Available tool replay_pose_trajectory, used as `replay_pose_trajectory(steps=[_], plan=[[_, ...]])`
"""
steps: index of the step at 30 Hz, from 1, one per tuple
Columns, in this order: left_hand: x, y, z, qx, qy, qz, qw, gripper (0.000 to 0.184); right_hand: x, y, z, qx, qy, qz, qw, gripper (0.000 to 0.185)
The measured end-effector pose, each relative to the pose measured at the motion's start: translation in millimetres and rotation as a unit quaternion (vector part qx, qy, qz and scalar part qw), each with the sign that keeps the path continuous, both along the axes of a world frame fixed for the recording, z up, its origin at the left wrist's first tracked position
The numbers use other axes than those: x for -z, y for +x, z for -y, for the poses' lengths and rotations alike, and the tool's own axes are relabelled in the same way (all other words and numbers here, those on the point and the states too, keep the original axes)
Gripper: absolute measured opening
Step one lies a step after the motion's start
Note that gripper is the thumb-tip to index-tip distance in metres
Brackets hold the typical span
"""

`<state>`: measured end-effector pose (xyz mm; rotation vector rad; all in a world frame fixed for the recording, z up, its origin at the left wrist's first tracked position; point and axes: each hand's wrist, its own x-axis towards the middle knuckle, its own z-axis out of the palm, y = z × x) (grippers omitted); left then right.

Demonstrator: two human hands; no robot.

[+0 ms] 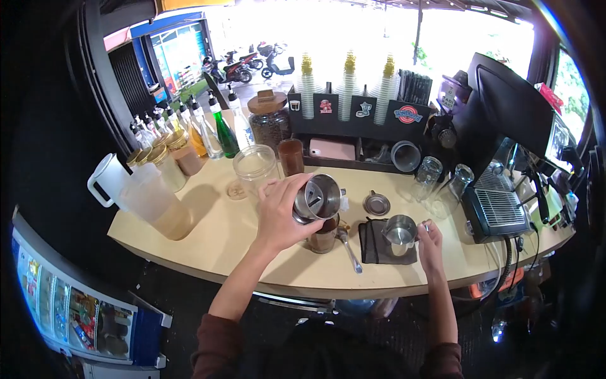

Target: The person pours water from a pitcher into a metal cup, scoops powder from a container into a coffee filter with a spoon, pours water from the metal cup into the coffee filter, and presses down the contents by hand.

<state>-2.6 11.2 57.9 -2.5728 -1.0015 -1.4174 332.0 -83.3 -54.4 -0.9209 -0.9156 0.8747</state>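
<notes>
Steel cup (pixel 317 197) sits tilted in the left hand (pixel 281 211), above a glass (pixel 322 240) on the counter (pixel 221 252); from my remote viewpoint I see the fingers curled around its side, spread about as wide as the cup. I see the right hand (pixel 430 245) closed on the handle of a metal pitcher (pixel 400 231), at the dark cloth (pixel 372 250); I cannot tell whether pitcher and cloth touch. Beside the glass lies a spoon (pixel 351 251).
</notes>
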Motion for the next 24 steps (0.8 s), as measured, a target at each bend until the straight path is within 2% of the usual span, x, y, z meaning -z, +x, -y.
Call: replay_pose_trajectory(steps=[2, 8, 15, 22, 24], plan=[[-4.2, -2.4, -2.2, 0.001, 0.005, -0.01, 1.0, 0.077, -16.0, -9.0, -0.3, -0.01, 0.0, 0.009, 1.0, 0.015], [-7.5, -7.2, -7.3, 0.03, 0.004, -0.027, 0.999, 0.076, -60.4, -23.2, -10.7, -0.006, 0.015, 0.014, 1.0, 0.014], [-5.6, -9.4, -11.5, 0.064, -0.02, -0.029, 0.997, 0.077, -121.3, -59.5, -28.4, -0.006, 0.039, 0.074, 0.997, 0.015], [-7.9, -12.5, -11.9, 0.083, -0.056, -0.017, 0.995, 0.078, -145.8, -76.6, -51.3, -0.033, 0.067, 0.147, 0.986, 0.022], [-9.3, -13.5, -11.9, 0.089, -0.066, -0.014, 0.994, 0.078, -155.5, -84.5, -51.3, -0.034, 0.035, 0.162, 0.986, 0.025]])
